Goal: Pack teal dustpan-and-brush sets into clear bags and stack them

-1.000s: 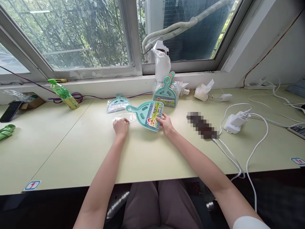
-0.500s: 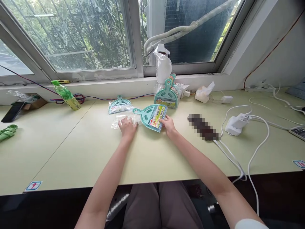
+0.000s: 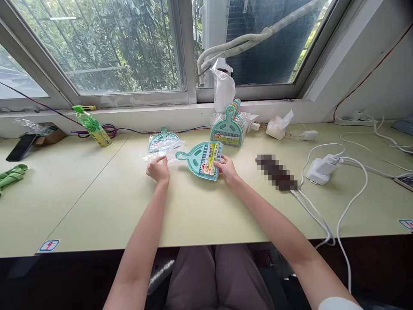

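My right hand (image 3: pixel 226 168) grips the wide end of a teal mini dustpan (image 3: pixel 194 160), which has a bristled edge and a yellow-and-white label; its handle points left. My left hand (image 3: pixel 158 169) is closed in a pinch on a clear plastic bag (image 3: pixel 171 151), whose thin film spreads toward the dustpan's handle. Behind the bag, another teal dustpan (image 3: pixel 164 140) lies in clear wrapping. A stack of wrapped dustpans (image 3: pixel 226 129) stands upright near the window wall, handles up.
A phone-like blurred object (image 3: pixel 277 173) and a white charger (image 3: pixel 322 168) with looping cables lie to the right. Tissues (image 3: pixel 279 125) sit at the back. On the left are a green-capped bottle (image 3: pixel 93 127), a dark phone (image 3: pixel 22 147) and a green bundle (image 3: pixel 13 176).
My left hand has gone from lying flat on the plastic bag to pinching it, lifting it a little and moving left. The dustpan in my right hand has shifted slightly left.
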`<action>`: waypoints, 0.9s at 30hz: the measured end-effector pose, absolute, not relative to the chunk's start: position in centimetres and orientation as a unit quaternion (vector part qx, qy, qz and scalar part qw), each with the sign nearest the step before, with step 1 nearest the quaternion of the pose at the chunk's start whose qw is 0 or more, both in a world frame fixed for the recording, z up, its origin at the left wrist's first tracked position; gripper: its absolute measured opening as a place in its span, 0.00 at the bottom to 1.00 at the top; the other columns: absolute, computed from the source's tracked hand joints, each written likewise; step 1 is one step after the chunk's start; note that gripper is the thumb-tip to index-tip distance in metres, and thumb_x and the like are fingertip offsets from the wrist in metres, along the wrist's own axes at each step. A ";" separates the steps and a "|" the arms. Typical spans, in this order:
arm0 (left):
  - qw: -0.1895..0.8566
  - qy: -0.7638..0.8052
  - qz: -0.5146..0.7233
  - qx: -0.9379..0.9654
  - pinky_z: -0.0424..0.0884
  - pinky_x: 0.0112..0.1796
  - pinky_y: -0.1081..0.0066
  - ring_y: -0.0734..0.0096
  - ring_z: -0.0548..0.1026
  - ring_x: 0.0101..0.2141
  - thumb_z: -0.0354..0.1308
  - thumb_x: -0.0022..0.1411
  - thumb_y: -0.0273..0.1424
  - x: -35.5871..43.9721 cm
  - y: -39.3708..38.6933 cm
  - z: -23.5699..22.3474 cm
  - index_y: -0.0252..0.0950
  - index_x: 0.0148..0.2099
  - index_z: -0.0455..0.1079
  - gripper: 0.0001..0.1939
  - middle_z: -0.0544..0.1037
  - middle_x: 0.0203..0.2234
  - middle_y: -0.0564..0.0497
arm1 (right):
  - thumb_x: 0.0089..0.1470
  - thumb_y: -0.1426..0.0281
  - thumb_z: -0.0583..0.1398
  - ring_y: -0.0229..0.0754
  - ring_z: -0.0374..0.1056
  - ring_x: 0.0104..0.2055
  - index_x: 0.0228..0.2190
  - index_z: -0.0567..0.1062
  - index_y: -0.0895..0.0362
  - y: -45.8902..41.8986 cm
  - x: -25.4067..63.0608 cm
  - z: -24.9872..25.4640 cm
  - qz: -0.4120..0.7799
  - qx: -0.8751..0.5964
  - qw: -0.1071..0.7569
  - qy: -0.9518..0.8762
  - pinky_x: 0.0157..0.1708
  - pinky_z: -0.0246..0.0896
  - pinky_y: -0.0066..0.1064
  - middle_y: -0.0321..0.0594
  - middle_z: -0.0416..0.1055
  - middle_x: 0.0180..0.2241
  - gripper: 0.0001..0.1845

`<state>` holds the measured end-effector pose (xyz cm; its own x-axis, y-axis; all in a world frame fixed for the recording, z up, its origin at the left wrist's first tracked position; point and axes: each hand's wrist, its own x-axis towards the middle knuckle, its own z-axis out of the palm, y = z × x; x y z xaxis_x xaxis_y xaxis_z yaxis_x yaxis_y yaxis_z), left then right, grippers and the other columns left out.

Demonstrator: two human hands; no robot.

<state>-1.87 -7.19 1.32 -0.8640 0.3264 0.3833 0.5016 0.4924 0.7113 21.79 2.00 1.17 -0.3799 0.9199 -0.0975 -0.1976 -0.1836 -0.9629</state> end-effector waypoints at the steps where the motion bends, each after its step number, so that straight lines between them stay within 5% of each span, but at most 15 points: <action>1: 0.102 -0.851 -0.453 -0.246 0.62 0.50 0.57 0.56 0.73 0.45 0.56 0.59 0.36 -1.8 -7.2 1.4 0.41 0.42 0.77 0.12 0.79 0.39 0.45 | 0.45 0.74 0.66 0.43 0.75 0.29 0.40 0.69 0.55 1.9 21.8 1.2 0.673 -0.374 0.420 -0.482 0.29 0.73 0.35 0.38 0.78 0.30 0.19; 9: 0.127 -0.788 -0.500 -0.335 0.64 0.51 0.61 0.59 0.69 0.49 0.52 0.62 0.30 -1.2 -6.9 1.1 0.38 0.42 0.75 0.11 0.79 0.42 0.47 | 0.47 0.74 0.63 0.42 0.75 0.32 0.42 0.67 0.55 1.6 21.8 1.2 0.633 -0.429 0.482 -0.429 0.29 0.73 0.33 0.40 0.77 0.35 0.18; 19: 0.131 -0.710 -0.504 -0.474 0.62 0.55 0.59 0.63 0.70 0.50 0.51 0.64 0.32 0.4 -6.8 1.5 0.39 0.42 0.74 0.11 0.78 0.46 0.49 | 0.47 0.75 0.64 0.44 0.75 0.31 0.39 0.68 0.55 0.0 21.1 2.4 0.684 -0.389 0.423 -0.449 0.30 0.74 0.35 0.40 0.78 0.32 0.16; 27: 0.109 -0.707 -0.484 -0.505 0.60 0.56 0.56 0.62 0.67 0.54 0.51 0.65 0.33 1.6 -7.0 2.2 0.41 0.42 0.75 0.10 0.77 0.48 0.50 | 0.46 0.75 0.64 0.43 0.75 0.36 0.38 0.68 0.55 0.6 21.5 1.6 0.679 -0.422 0.491 -0.347 0.34 0.74 0.33 0.39 0.77 0.37 0.16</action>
